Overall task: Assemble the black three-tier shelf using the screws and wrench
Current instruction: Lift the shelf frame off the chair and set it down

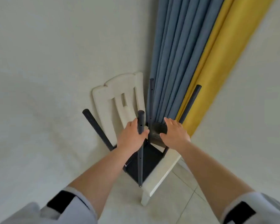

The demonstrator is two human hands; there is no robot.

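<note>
A black shelf frame stands on a cream chair seat (166, 172): a black square panel (149, 160) at the bottom with four black poles rising from its corners. My left hand (131, 136) grips the near pole (141, 139) just below its top. My right hand (174, 133) holds a second black panel (158, 129) between the poles, thumb under its near edge and fingers over its far side. The other poles stand at the left (95, 126), the back (151, 101) and the right (191, 102). No screws or wrench show.
The cream chair's backrest (120, 94) leans against a pale wall (47, 78). Blue curtains (181, 59) and a yellow curtain (220, 62) hang in the corner behind the frame. Pale floor tiles (176, 199) lie below the chair.
</note>
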